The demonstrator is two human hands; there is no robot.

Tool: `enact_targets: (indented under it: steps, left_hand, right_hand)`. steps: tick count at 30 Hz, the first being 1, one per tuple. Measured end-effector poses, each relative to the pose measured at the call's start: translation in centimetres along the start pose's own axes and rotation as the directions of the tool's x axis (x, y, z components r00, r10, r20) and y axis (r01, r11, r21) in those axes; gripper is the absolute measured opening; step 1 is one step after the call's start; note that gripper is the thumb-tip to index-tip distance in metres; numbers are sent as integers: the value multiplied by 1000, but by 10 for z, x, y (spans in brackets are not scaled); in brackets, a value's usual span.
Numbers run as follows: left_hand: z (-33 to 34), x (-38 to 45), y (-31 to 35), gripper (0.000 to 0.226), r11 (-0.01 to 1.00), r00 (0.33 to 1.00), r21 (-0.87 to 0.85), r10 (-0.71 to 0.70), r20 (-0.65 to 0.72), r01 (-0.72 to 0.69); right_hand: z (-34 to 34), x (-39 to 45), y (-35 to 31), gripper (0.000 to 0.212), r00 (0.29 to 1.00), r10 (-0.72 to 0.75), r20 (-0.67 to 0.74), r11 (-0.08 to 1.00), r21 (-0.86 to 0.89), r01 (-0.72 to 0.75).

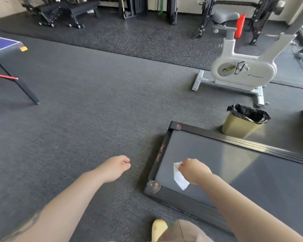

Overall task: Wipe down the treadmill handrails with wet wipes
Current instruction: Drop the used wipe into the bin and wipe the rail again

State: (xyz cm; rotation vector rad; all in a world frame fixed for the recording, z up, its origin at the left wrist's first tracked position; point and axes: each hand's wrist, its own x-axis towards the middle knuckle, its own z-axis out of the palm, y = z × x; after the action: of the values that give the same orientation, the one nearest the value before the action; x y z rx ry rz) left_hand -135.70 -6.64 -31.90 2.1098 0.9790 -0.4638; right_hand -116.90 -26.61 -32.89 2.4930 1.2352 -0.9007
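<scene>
The rear end of the black treadmill deck [248, 172] lies on the floor at the lower right; its handrails are out of view. My right hand [193, 170] hangs over the belt and pinches a white wet wipe [179, 177], which dangles below the fingers. My left hand [115, 167] is held out over the grey carpet to the left of the deck, its fingers loosely curled and holding nothing.
A yellow bin with a black liner [241, 122] stands just past the treadmill's far rail. A white exercise bike [241, 67] is behind it. A blue table-tennis table [2, 46] is at the left edge. Weight racks line the back wall.
</scene>
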Motion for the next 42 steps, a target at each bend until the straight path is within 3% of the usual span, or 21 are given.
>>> enact_targets:
  steps: [3, 8, 10, 14, 21, 26, 29, 34, 38, 42]
  left_hand:
    - [-26, 30, -19, 33, 992, 997, -104, -72, -32, 68]
    - [-82, 99, -31, 29, 997, 999, -59, -39, 32, 41]
    - [-113, 134, -31, 28, 998, 1000, -58, -2, 30, 4]
    - [-191, 202, -36, 28, 995, 994, -10, 95, 60, -94]
    - [-328, 315, -36, 24, 971, 983, 162, 166, 83, -177]
    - [-343, 385, 22, 14, 937, 936, 141, 291, 197, -321]
    - [-334, 419, 69, 22, 892, 873, 137, 372, 316, -430]
    - [-346, 485, 156, 30, 809, 785, 222, 397, 477, -544]
    - [-379, 542, 246, 32, 720, 756, 296, 472, 453, -627]
    - [-400, 587, 330, 25, 709, 709, 176, 587, 390, -683]
  right_hand:
    - [-37, 32, -19, 32, 1000, 18, 24, 1000, 23, -19]
    - [-96, 90, -53, 8, 996, 90, -20, 985, 147, -86]
    - [-113, 116, -65, 13, 980, 194, -50, 935, 313, -169]
    - [-140, 180, -88, 29, 940, 328, -93, 846, 472, -248]
    - [-228, 246, -130, 28, 869, 491, -64, 632, 713, -305]
    - [-271, 265, -103, 26, 785, 620, -10, 537, 735, -414]
    - [-296, 286, -70, 30, 717, 697, -3, 478, 747, -462]
    - [-342, 343, -15, 24, 629, 777, -28, 355, 845, -401]
    - [-384, 364, 34, 34, 613, 790, -6, 310, 866, -391]
    - [-432, 375, 88, 37, 495, 868, -22, 260, 871, -417]
